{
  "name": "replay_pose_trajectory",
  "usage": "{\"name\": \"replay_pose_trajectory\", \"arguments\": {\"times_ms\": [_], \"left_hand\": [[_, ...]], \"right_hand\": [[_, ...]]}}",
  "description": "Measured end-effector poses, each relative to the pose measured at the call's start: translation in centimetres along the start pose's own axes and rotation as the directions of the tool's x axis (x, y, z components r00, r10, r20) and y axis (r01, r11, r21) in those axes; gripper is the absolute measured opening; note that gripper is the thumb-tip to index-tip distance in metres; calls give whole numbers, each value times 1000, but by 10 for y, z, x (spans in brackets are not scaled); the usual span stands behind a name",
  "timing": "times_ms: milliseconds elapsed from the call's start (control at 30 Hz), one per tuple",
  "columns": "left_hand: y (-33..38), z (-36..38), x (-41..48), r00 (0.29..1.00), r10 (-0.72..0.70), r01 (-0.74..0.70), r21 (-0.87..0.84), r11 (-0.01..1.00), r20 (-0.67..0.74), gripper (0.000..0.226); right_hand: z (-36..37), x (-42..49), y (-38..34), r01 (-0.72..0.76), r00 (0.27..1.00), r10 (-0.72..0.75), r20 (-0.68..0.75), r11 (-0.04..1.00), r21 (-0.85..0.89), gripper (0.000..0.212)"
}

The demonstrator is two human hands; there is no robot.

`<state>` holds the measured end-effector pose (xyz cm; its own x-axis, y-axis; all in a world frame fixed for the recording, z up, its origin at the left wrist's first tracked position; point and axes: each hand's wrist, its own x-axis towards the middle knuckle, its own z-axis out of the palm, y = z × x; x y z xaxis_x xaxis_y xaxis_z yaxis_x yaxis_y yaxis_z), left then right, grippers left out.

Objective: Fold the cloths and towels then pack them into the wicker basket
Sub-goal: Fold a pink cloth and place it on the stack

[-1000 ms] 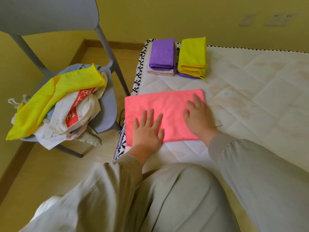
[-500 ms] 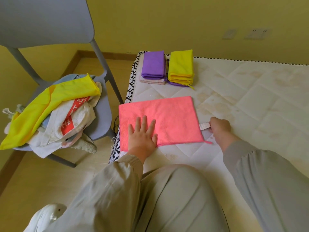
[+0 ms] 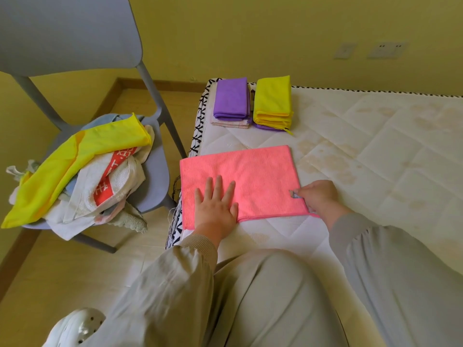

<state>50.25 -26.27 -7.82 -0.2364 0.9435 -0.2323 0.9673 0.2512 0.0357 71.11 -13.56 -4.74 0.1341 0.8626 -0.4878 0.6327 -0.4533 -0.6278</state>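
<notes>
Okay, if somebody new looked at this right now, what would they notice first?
The bright pink cloth jumps out first, spread flat on the mattress with the left hand pressing it and the right hand pinching its right edge. Next, the jumbled pile of cloths on the grey chair at left, and the purple stack and yellow stack folded at the mattress's far corner.

A pale grey plastic chair point(image 3: 70, 41) stands at the left on the light wooden floor point(image 3: 62, 271). A white quilted, stained mattress point(image 3: 375, 151) fills the right. Two wall sockets point(image 3: 387, 49) sit on the far yellow wall point(image 3: 250, 33).
</notes>
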Motion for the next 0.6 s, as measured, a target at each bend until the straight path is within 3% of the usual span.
{"name": "replay_pose_trajectory", "arguments": {"times_ms": [67, 233, 367, 467, 533, 600], "left_hand": [[0, 0, 0, 1000, 3, -3, -1, 1000, -6, 58], [-2, 1, 2, 1000, 13, -13, -18, 1000, 26, 59], [-15, -12, 6, 984, 89, -71, -121, 990, 153, 68], [-27, -31, 4, 969, 112, -39, -310, 950, 220, 78], [-32, -50, 0, 980, 87, 5, -460, 888, 178, 78], [-37, -76, -4, 993, 86, -36, -503, 863, 75, 76]], "right_hand": [[2, -4, -6, -6, 1000, 2, -30, 993, -119, 31], [9, -13, -19, -60, 998, 64, 24, 986, -158, 31], [14, -28, -35, 119, 992, -121, -26, 989, -94, 25], [17, -44, -58, 281, 959, -282, -33, 959, -24, 26], [18, -56, -80, 385, 923, -384, -17, 922, 33, 9], [15, -69, -104, 451, 891, -455, 12, 886, 106, 31]]}}
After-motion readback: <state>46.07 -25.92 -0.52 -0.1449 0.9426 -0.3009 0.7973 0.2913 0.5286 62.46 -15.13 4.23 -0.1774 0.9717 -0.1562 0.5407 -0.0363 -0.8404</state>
